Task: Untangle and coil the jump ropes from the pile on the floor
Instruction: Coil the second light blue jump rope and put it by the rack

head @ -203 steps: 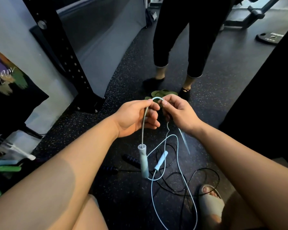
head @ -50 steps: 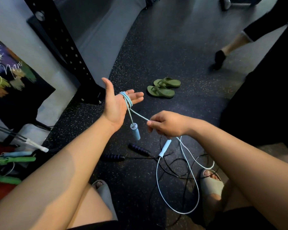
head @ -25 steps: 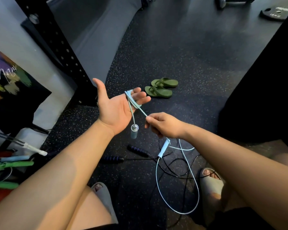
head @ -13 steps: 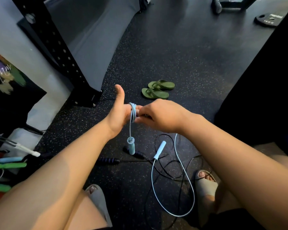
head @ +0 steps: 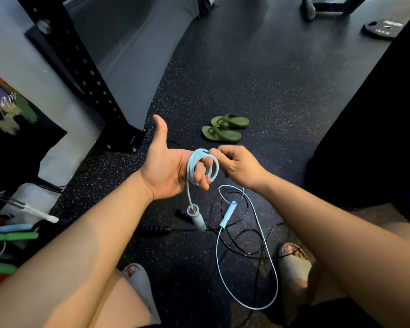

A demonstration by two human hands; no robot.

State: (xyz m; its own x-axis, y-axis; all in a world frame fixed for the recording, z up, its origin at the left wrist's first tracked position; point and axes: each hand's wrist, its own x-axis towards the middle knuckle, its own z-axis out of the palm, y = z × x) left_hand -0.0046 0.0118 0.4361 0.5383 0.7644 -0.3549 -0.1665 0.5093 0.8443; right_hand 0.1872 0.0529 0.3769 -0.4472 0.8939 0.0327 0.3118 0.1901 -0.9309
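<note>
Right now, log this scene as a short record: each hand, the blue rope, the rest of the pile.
Left hand: open, palm up, thumb out; fingers carry the coil
Right hand: pinches the rope beside the coil
Light blue jump rope: several turns round the left fingers; long loose loop trails to the floor
Hanging handle: dangles below the left hand
Second handle: low, over the pile
Black jump rope: uncoiled on the floor, crossing the blue loop
Coiling: unfinished

More light-blue rope (head: 191, 167) coils now wrap the left hand (head: 166, 169) fingers (head: 200, 177).
</note>
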